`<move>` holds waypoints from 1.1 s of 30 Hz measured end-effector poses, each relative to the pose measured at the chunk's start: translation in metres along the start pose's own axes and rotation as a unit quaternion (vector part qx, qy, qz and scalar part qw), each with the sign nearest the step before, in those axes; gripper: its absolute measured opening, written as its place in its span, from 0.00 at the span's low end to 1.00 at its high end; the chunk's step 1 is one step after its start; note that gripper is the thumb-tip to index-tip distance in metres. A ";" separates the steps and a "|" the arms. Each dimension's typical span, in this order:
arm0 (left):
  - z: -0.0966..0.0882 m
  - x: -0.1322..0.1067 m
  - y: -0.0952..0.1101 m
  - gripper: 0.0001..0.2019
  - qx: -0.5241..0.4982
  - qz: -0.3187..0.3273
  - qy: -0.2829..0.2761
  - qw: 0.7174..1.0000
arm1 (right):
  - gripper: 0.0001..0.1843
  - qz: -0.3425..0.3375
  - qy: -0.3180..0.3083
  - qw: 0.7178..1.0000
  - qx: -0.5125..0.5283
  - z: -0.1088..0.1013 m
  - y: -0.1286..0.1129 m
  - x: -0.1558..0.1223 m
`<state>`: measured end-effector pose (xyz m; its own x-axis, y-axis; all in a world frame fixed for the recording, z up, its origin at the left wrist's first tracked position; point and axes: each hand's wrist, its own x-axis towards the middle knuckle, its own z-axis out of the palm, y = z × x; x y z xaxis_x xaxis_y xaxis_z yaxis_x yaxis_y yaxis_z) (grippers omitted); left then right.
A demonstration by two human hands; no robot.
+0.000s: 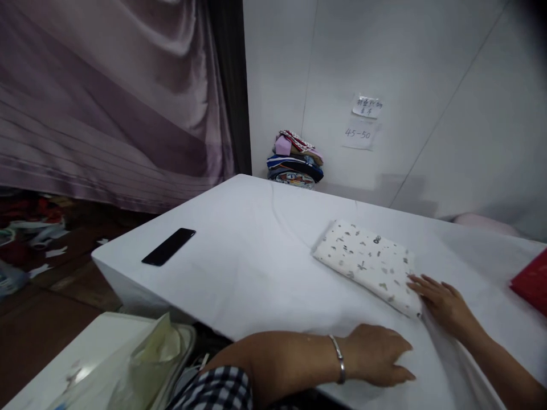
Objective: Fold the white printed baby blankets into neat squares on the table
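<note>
Head view first: fingertips of the right hand (447, 307), lower right of the frame, are stretched out pretty flat and touching the right end of a folded white cloth (363, 262) with a scattered grey print, not gripping it as far as I can see. Left hand (378, 354), bottom centre-right, has its thumb and index spread apart in a wide V with nothing visible between them; the other fingers are mostly hidden, and I can't tell if it's resting on the table or just above it. It wears a silver bracelet (341, 360), with a black-and-white checked sleeve (217, 393) further up that arm. The cloth lies right of centre on a white table (239, 256), slightly angled. Something red (532, 282) pokes in at the right edge, and a dark phone-like slab (170, 246) lies left of centre. Further out there's a pile of folded fabrics (294, 162) near the top middle, a paper sign (359, 135) reading "45-50" on the wall right of it, and a big mauve curtain (128, 97) filling the upper left.
</note>
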<state>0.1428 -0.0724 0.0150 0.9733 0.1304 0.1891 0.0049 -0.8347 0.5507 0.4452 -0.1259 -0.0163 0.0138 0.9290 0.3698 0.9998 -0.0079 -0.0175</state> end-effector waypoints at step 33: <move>-0.097 0.021 -0.155 0.15 0.010 -0.454 0.245 0.857 | 0.32 0.031 0.072 0.995 -0.056 0.031 -0.129 0.033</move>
<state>0.1397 0.1118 0.0122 0.3531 0.9355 0.0114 0.7180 -0.2788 0.6378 0.3161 -0.0829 -0.0303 0.0685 0.8631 0.5003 0.9920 -0.1120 0.0574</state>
